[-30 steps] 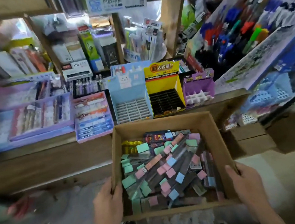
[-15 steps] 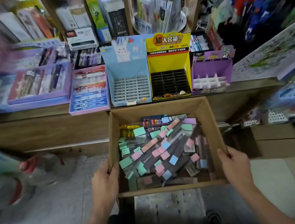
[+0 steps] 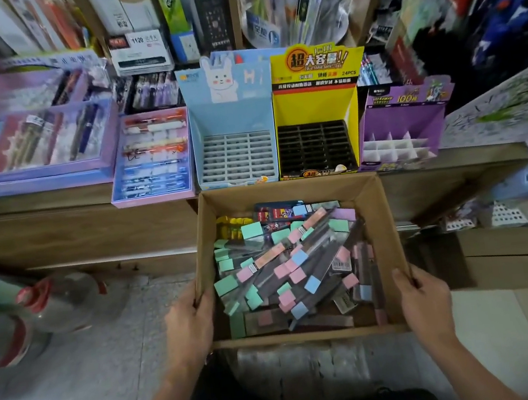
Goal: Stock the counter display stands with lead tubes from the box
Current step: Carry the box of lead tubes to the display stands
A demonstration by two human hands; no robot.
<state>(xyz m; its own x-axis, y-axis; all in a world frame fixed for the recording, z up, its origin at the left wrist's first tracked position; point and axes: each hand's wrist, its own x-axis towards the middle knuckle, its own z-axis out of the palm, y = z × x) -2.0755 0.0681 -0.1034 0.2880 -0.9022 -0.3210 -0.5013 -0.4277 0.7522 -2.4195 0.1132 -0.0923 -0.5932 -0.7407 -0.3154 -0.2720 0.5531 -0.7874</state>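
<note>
Three display stands: one blue (image 3: 233, 143), one yellow (image 3: 317, 133), one purple (image 3: 402, 129). One cardboard box (image 3: 381, 218) at centre, two hands (image 3: 189, 322) (image 3: 426, 299).

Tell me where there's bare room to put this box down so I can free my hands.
The left hand and right hand grip the cardboard box. The grey tiled floor left of it, beside the plastic bottle, is bare. The counter is crowded: the blue stand, yellow stand and purple stand fill it edge to edge.
</note>
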